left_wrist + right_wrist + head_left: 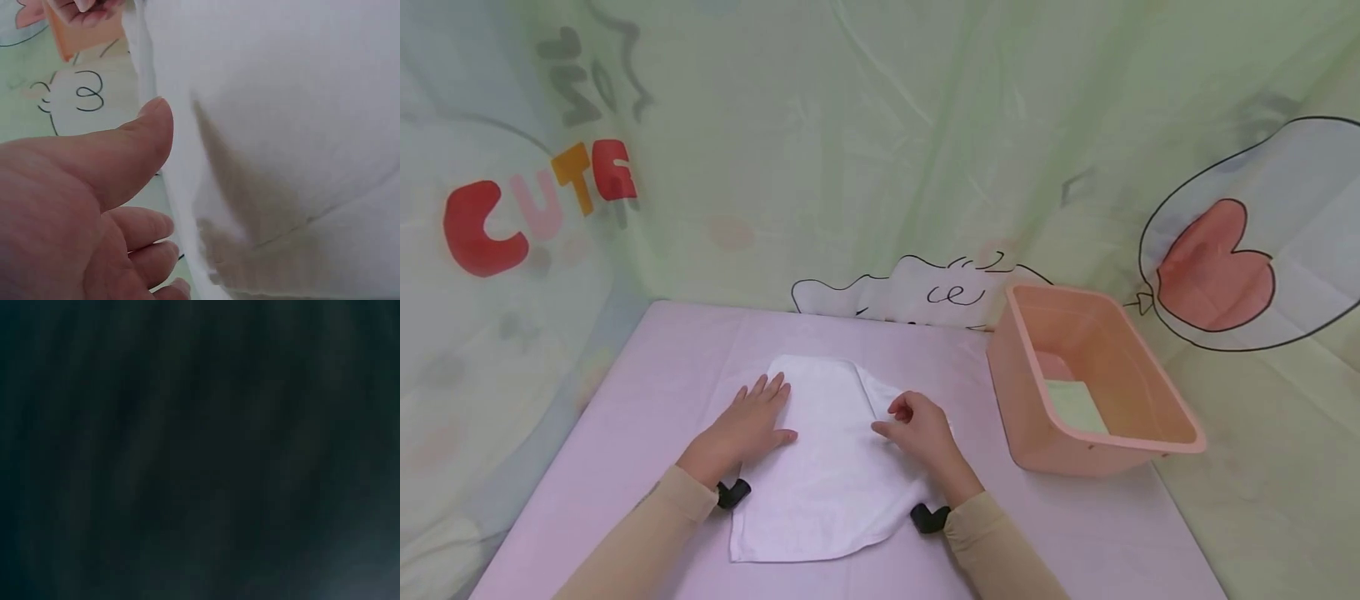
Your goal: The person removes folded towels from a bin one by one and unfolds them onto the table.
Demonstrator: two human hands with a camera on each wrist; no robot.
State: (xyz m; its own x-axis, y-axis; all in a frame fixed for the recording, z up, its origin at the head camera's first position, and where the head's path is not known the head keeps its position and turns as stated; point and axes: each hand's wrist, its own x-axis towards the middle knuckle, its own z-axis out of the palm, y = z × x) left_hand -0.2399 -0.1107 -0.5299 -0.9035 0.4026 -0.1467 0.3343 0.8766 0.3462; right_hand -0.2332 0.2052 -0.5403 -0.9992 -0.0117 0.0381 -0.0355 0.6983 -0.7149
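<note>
A white cloth (820,467) lies spread on the table, with a fold line running down its upper right part. My left hand (748,425) rests along its left edge, fingers spread and thumb pointing inward over the fabric. In the left wrist view, that thumb (134,150) stands out above the white cloth (300,125), where a seam and a shaded crease show. At the cloth's right edge is my right hand (921,429), its fingers loosely bent and the thumb apart from them, over the fabric. The right wrist view is almost wholly dark.
To the right stands a pink plastic bin (1018,400) with a pale green folded cloth (1075,406) inside. A pale lilac cover (700,342) lies over the table. Printed curtains (820,167) hang behind it and at both sides. Each wrist carries a small black device (930,518).
</note>
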